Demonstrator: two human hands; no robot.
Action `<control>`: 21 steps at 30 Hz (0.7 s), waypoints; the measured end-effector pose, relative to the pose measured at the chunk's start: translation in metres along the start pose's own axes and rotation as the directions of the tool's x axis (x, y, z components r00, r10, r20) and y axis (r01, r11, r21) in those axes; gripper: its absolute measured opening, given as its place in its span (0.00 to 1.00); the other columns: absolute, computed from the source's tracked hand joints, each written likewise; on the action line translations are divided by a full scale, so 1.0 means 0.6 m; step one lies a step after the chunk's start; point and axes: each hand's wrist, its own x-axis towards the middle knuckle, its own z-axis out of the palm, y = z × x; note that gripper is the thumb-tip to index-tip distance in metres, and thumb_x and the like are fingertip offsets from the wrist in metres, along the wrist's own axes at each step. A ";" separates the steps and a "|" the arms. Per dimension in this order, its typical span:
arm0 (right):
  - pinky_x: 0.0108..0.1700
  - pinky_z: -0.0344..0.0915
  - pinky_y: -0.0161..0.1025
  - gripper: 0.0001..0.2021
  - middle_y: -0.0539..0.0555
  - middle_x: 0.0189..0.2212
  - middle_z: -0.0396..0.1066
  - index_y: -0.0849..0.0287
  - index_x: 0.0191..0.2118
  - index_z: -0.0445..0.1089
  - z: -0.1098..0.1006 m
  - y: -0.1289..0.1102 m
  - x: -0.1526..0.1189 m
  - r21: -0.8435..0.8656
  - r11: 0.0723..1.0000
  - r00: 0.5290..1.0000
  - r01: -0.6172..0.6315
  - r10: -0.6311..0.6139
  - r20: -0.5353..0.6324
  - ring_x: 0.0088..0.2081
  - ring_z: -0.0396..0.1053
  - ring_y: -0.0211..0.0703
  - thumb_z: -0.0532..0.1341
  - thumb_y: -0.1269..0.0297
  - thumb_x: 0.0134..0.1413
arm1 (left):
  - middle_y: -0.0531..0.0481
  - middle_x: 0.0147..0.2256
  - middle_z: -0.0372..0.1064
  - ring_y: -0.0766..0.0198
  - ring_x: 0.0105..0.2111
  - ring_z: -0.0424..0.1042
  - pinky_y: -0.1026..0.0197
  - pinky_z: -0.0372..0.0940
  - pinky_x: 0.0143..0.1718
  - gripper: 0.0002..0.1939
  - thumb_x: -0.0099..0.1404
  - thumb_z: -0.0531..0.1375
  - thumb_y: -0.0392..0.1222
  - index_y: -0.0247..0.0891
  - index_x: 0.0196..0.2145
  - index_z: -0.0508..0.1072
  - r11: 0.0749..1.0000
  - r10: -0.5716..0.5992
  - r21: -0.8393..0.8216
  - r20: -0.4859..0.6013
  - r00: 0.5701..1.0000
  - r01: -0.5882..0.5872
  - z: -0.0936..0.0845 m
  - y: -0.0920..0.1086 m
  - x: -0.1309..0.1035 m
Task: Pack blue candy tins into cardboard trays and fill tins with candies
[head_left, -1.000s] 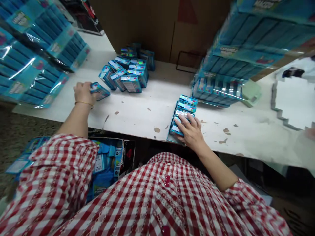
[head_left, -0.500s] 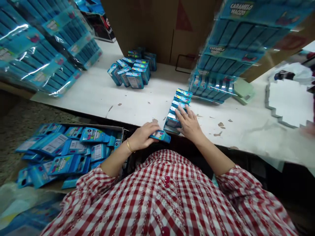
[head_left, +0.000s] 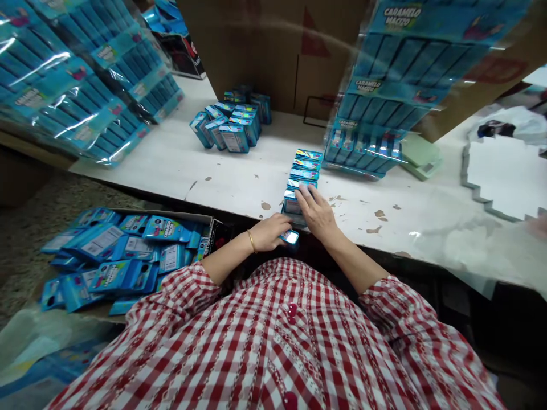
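A small blue candy box (head_left: 289,237) is gripped in my left hand (head_left: 269,232) at the table's front edge, its shiny end facing up. My right hand (head_left: 317,212) lies with bent, slightly spread fingers on the near end of a row of blue candy boxes (head_left: 306,164). These boxes stand on end in a narrow blue tray (head_left: 294,216), whose near end shows a gap. Part of the row is hidden under my right fingers.
A loose cluster of blue boxes (head_left: 234,139) stands farther back. Plastic-wrapped stacks rise at left (head_left: 85,85) and right (head_left: 371,108). An open carton of flattened-looking blue packs (head_left: 128,250) sits lower left. White die-cut sheets (head_left: 504,176) lie at right.
My left hand has moved right with the box, turning it more end-on toward the tray. My right hand and the row have shifted slightly left in view, its fingers more bent.
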 end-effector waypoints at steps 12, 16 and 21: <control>0.53 0.65 0.47 0.14 0.58 0.46 0.72 0.58 0.45 0.71 0.026 0.031 -0.105 0.485 0.854 0.895 -0.190 0.353 -0.270 0.49 0.69 0.45 0.53 0.61 0.59 | 0.42 0.44 0.65 0.55 0.44 0.64 0.53 0.62 0.46 0.16 0.59 0.56 0.36 0.33 0.46 0.67 0.972 -0.071 0.185 -0.353 0.933 0.144 -0.103 0.073 0.006; 0.50 0.67 0.45 0.11 0.58 0.41 0.74 0.58 0.40 0.73 0.063 0.035 -0.121 0.611 0.769 0.861 -0.186 0.428 -0.276 0.45 0.71 0.44 0.55 0.63 0.56 | 0.42 0.46 0.66 0.54 0.44 0.63 0.53 0.62 0.43 0.18 0.58 0.56 0.34 0.34 0.48 0.66 0.928 -0.060 0.329 -0.324 0.944 0.172 -0.084 0.073 0.019; 0.49 0.68 0.44 0.10 0.57 0.39 0.75 0.57 0.38 0.74 0.066 0.034 -0.134 0.665 0.715 0.851 -0.216 0.471 -0.230 0.42 0.72 0.43 0.56 0.64 0.56 | 0.42 0.45 0.67 0.53 0.43 0.64 0.53 0.61 0.40 0.17 0.60 0.55 0.37 0.35 0.48 0.67 0.884 0.011 0.452 -0.282 0.959 0.123 -0.047 0.081 0.032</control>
